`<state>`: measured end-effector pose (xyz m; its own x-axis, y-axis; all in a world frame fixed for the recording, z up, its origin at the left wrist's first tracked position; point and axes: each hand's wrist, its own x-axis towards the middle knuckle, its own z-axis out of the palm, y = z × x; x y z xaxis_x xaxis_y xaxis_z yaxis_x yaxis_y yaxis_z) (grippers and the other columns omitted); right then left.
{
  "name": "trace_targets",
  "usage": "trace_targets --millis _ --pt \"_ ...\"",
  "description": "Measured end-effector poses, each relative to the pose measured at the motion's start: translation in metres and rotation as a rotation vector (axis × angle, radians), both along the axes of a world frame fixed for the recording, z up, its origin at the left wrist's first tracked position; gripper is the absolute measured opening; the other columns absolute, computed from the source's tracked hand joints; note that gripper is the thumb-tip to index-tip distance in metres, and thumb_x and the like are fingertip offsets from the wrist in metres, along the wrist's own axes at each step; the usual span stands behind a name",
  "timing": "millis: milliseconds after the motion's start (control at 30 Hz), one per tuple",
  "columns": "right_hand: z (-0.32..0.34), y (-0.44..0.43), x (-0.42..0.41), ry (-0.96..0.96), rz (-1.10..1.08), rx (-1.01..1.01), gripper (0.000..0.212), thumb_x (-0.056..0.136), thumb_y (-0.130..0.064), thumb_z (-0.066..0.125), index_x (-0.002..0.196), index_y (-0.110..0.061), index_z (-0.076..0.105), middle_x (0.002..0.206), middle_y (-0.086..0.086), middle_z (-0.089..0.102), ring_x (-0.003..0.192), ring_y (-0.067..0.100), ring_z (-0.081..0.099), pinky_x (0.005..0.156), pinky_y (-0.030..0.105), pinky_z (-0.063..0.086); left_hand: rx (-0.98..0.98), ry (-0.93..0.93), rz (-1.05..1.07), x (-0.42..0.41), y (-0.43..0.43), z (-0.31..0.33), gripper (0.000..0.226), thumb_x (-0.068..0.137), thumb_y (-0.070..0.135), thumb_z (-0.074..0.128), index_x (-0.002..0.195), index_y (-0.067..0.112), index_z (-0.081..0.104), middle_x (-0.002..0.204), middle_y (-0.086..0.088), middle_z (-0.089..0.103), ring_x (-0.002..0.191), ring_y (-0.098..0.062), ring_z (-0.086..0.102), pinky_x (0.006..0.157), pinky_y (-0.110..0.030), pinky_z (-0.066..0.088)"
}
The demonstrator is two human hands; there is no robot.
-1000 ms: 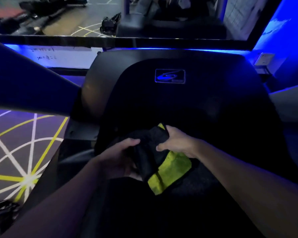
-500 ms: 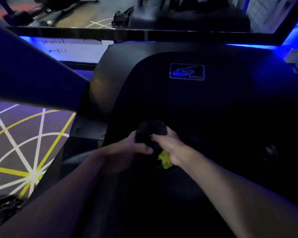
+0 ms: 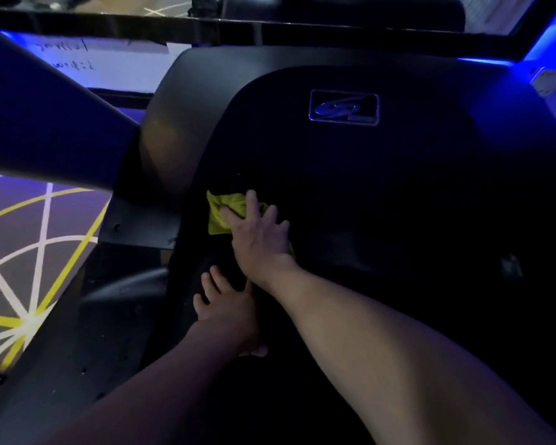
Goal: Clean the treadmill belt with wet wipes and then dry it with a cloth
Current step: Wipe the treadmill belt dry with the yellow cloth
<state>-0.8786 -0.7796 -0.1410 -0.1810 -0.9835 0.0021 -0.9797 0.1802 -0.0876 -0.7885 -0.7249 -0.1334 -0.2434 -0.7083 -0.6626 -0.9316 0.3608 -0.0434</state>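
Apart now, right grip (image 3: 257, 232) presses yellow cloth (image 3: 220, 216) flat, fingers spread, on dark belt (image 3: 350, 284); left grip (image 3: 225, 303) rests spread behind it. Blue-lit lined floor (image 3: 29, 252) lies left of both.

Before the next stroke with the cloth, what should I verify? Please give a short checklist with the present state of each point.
1. Cloth under the right hand: ok, spread fingers press it flat.
2. Cloth on the belt: ok, it appears to lie at the front left corner, just below the motor cover.
3. Left hand out of the path: not ok for a stroke pulled back, because it rests flat close behind the right wrist.
4. Belt stopped: cannot tell from one picture.
5. Remaining wet patches: cannot tell, the belt is too dark.
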Motion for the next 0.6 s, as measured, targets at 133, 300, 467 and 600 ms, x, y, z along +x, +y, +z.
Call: trace_targets --millis 133,300,467,600 --pt "0.004 0.01 -0.045 -0.06 -0.191 0.077 0.056 0.098 -0.02 0.046 0.148 -0.038 0.029 0.159 0.017 0.007 0.122 0.043 0.037 0.086 0.051 0.043 0.033 -0.048 -0.002 -0.014 -0.001 0.008 0.131 0.073 0.038 0.083 0.149 0.03 -0.024 0.15 -0.036 -0.027 0.143 -0.05 -0.017 0.114 -0.065 0.011" --pt "0.002 0.041 -0.108 -0.141 -0.354 0.084 0.058 0.096 -0.017 0.048 0.146 -0.041 0.033 0.156 0.014 0.012 0.121 0.041 0.036 0.091 0.053 0.042 0.085 0.163 -0.103 -0.064 0.02 0.012 0.119 0.08 0.056 0.069 0.153 0.013 -0.015 0.156 -0.02 -0.028 0.146 -0.037 -0.021 0.118 -0.059 0.009" --pt "0.0 0.104 -0.185 -0.087 -0.574 0.103 0.053 0.1 -0.03 0.044 0.149 -0.036 0.028 0.153 0.016 0.02 0.119 0.042 0.04 0.089 0.048 0.04 0.086 0.145 -0.077 -0.088 0.048 0.003 0.124 0.073 0.066 0.07 0.147 0.038 -0.026 0.148 -0.023 -0.041 0.137 -0.051 -0.031 0.106 -0.076 0.005" --pt "0.011 0.185 -0.237 0.09 -0.585 0.236 0.064 0.094 -0.016 0.046 0.149 -0.039 0.023 0.16 0.021 0.0 0.125 0.047 0.034 0.095 0.055 0.042 0.045 0.131 -0.074 -0.089 0.05 0.002 0.125 0.075 0.064 0.07 0.148 0.035 -0.027 0.148 -0.026 -0.039 0.138 -0.051 -0.028 0.105 -0.077 0.007"
